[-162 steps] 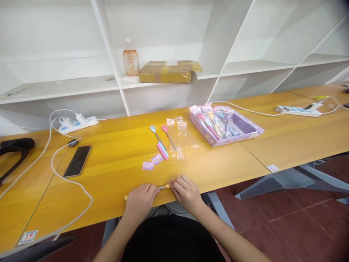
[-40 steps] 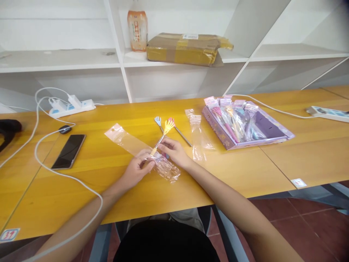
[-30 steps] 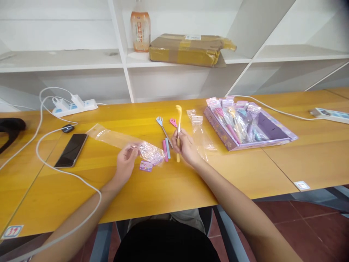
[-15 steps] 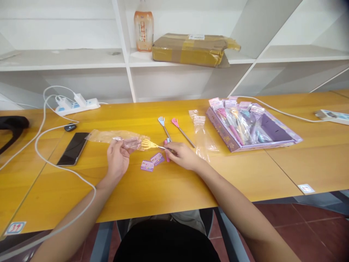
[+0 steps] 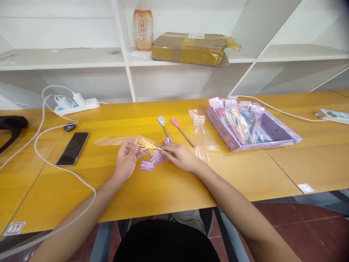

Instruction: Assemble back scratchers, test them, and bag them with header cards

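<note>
My left hand pinches the clear plastic bag, which stretches out to the left over the table. Beside its fingertips is the head of a yellow hand-shaped scratcher, seen over the bag's right end. My right hand is closed round the scratcher's metal rod; its handle is hidden. A blue scratcher and a pink scratcher lie just behind my right hand, heads pointing away. Two small purple cards lie between and in front of my hands.
Clear bags lie right of the pink scratcher. Farther right, a purple box holds bagged scratchers. A phone, a black mouse, a power strip and white cables are at left. Behind, shelves hold a bottle and a taped carton.
My left hand has moved right, close to the yellow head. The plastic bag has shifted right and sits lower. My right hand has barely moved.
</note>
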### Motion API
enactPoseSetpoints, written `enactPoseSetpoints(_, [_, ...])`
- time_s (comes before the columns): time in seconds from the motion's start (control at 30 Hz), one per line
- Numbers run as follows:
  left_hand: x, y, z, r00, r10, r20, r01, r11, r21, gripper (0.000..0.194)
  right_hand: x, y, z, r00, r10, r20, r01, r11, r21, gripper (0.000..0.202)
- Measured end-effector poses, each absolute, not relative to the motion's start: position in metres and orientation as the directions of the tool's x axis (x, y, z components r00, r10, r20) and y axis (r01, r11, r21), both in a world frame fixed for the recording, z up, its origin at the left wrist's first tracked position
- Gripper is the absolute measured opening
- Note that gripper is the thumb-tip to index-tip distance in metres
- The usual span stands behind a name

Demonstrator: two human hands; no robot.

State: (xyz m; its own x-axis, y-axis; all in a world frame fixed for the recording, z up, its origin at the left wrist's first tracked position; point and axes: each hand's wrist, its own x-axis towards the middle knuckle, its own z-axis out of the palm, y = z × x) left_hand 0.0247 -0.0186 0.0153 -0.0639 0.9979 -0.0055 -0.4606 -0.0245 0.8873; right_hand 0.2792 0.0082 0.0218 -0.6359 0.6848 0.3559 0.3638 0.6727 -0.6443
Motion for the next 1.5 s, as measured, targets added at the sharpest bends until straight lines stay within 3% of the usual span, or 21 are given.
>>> enactPoseSetpoints(0.23, [0.012, -0.008, 0.023, -0.233, 0.973, -0.005, -0.512, -0.118, 0.851, 0.042, 0.285, 0.007, 0.034, -0.608, 0.725, 0.323, 0.406, 0.634, -0.659, 0.033])
enactPoseSetpoints(1.03, [0.017, -0.013, 0.020, -0.139, 0.987, -0.080, -0.438, 0.011, 0.899, 0.045, 0.285, 0.007, 0.032, -0.646, 0.668, 0.369, 0.357, 0.692, -0.628, 0.038])
enactPoseSetpoints(1.37, [0.024, -0.022, 0.020, 0.020, 0.993, -0.120, -0.412, 0.117, 0.904, 0.054, 0.283, 0.007, 0.022, -0.653, 0.653, 0.383, 0.353, 0.710, -0.610, 0.031])
enactPoseSetpoints(1.5, [0.025, -0.020, 0.018, -0.075, 0.993, -0.089, -0.442, 0.047, 0.896, 0.049, 0.282, 0.007, 0.021, -0.632, 0.695, 0.342, 0.362, 0.656, -0.663, 0.032])
